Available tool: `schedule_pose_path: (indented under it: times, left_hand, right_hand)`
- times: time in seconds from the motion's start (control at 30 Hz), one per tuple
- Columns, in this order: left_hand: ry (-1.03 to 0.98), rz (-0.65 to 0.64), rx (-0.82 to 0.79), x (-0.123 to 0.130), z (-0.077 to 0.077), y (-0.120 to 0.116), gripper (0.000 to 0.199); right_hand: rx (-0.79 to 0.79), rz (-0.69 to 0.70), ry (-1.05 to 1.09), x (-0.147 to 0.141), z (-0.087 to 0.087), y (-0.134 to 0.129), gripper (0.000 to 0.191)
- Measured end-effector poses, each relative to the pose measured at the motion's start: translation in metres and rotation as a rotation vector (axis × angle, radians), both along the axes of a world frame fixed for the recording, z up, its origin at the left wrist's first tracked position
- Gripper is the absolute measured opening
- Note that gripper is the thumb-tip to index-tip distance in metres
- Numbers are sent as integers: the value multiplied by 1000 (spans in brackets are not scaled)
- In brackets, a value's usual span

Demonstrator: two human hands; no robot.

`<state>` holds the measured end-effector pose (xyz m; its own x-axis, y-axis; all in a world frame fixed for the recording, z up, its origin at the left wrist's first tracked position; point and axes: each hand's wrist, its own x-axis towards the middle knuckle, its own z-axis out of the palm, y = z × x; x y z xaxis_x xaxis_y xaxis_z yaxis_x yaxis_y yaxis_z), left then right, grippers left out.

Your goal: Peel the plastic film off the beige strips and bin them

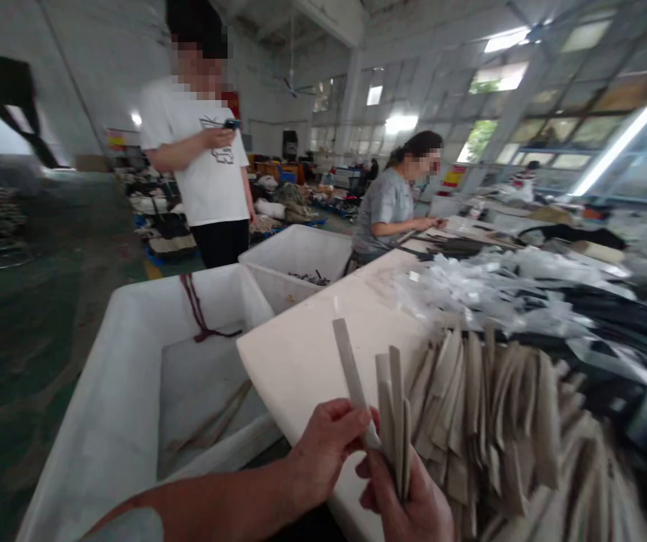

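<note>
Pinching a grey-beige fabric strip [347, 357] in the fingers [351, 423] of the left hand [323, 446], with long axis tilted leftward, left of near-upright strips [398, 410] clasped in the right hand [417, 503].

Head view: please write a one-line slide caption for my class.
At a pale table, the left hand pinches one strip, the right hand holds several others, beside a heap of similar strips.

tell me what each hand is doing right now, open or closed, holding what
Left hand: closed, pinching a long beige strip at the thumb.
Right hand: closed, holding a small bunch of strips.
</note>
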<state>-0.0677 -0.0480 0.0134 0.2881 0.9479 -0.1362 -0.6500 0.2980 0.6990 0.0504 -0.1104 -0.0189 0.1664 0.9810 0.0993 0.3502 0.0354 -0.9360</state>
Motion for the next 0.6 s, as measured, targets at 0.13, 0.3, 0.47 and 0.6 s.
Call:
schedule_pose_path:
  times: [0.13,0.3,0.47,0.6]
  left_hand:
    - [19,-22,32,-9,7,3,37]
    - [37,147,16,-7,10,13,36]
    - [55,-137,17,1,1,-8,32]
    - [15,134,55,-9,22,23,37]
  right_hand:
    - [74,3,73,-2,2,-8,31]
    - [63,-2,48,-4,16,-17,29]
    - [68,2,141,-1,19,-16,23]
    - [75,20,91,-1,15,-20,26]
